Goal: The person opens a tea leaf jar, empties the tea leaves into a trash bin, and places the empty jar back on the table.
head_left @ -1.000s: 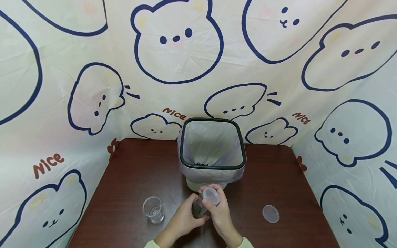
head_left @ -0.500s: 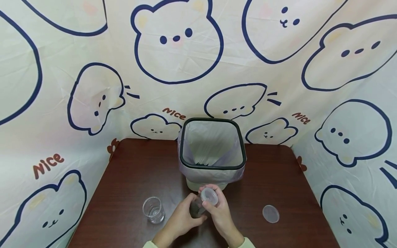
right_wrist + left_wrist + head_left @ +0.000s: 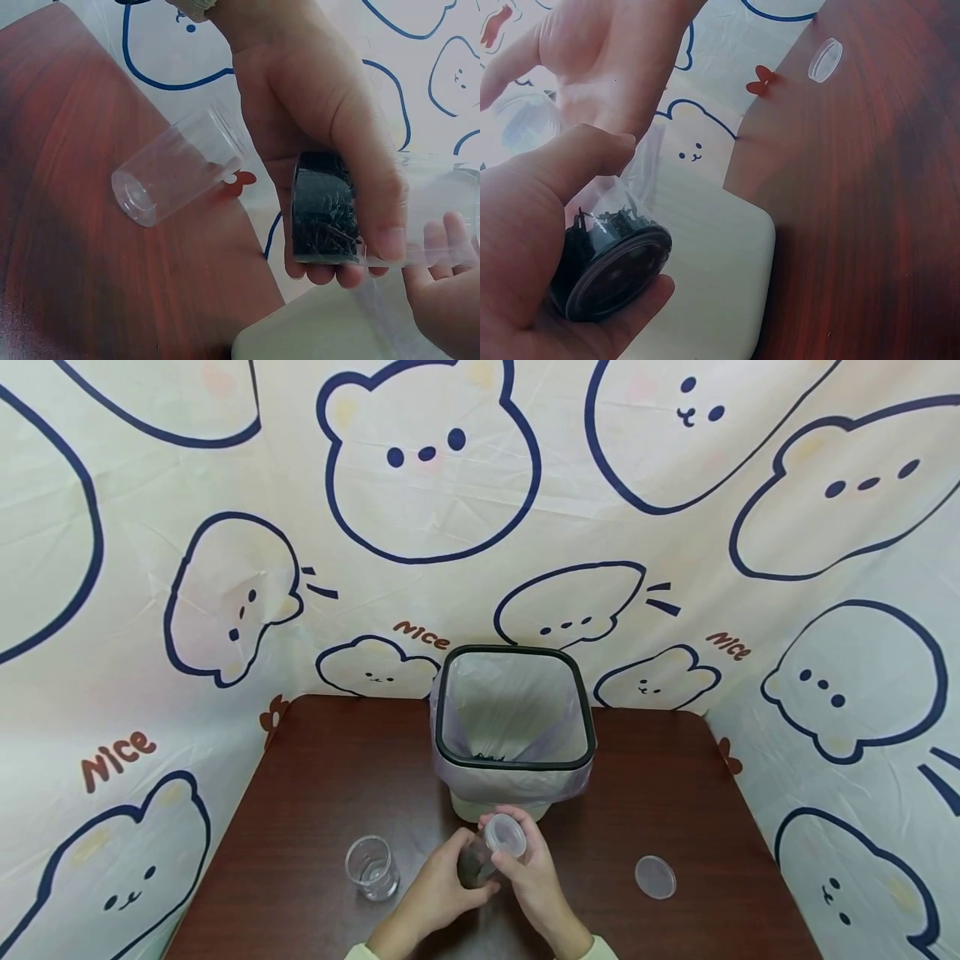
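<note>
Both hands hold a clear plastic jar [image 3: 474, 864], tilted over the table in front of the bin. My left hand [image 3: 438, 885] grips its lower end, thumb on one side and fingers on the other. Dark, dry shreds like tea leaves [image 3: 326, 217] are packed at the jar's bottom. At the upper end sits a translucent lid [image 3: 506, 835]. My right hand [image 3: 536, 885] curls its thumb and fingers around that lidded end; the left wrist view shows it beyond the left thumb.
A lidless clear jar [image 3: 372, 868] stands on the left, and a loose round lid [image 3: 656, 877] lies on the right. Behind the hands stands a bin [image 3: 551, 767] with a black rim and a plastic liner, with some dark bits inside. A printed cloth [image 3: 420, 510] surrounds the table.
The jar and both hands have shifted slightly left since one second ago. Over the last half second they have barely moved. The other things have stayed in place.
</note>
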A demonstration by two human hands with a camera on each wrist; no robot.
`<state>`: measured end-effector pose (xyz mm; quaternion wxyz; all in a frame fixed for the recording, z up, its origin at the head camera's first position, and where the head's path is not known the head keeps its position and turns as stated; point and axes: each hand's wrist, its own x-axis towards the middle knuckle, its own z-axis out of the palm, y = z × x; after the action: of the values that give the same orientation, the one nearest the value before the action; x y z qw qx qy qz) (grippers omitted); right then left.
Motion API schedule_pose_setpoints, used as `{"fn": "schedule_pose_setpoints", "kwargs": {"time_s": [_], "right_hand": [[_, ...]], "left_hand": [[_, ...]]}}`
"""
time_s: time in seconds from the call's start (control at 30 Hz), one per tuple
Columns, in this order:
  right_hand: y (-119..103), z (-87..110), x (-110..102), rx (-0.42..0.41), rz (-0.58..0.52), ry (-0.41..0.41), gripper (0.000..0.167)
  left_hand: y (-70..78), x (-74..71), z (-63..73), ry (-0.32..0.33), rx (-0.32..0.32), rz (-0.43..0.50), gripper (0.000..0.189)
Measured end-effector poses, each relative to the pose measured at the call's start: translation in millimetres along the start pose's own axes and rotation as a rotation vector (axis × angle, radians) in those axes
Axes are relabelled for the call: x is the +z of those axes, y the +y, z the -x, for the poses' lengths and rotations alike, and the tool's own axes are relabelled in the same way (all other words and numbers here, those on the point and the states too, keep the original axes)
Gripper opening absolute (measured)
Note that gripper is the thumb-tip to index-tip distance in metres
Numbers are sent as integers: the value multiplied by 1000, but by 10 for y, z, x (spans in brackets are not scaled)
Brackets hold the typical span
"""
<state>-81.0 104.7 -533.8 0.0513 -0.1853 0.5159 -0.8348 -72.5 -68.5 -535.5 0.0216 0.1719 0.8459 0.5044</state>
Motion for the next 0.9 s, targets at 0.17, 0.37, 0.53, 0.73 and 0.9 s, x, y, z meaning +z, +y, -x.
{"fn": "schedule_pose_setpoints", "kwargs": {"time_s": [0.17, 0.37, 0.53, 0.73, 0.9], "right_hand": [[20, 5, -10, -7, -21, -6, 55], [8, 6, -2, 5, -14, 7, 44], [0, 0, 1, 16, -9, 13, 42], [-8, -1, 5, 18, -5, 9, 41], [-11, 3, 4, 22, -5, 5, 40]], "left_hand": [[-5, 4, 3, 6, 5, -5, 46], [-8, 2, 5, 0, 5, -6, 46], [-7, 2, 5, -5, 5, 0, 45], [-3, 1, 4, -3, -1, -2, 46], [10, -2, 8, -5, -8, -5, 46]]}}
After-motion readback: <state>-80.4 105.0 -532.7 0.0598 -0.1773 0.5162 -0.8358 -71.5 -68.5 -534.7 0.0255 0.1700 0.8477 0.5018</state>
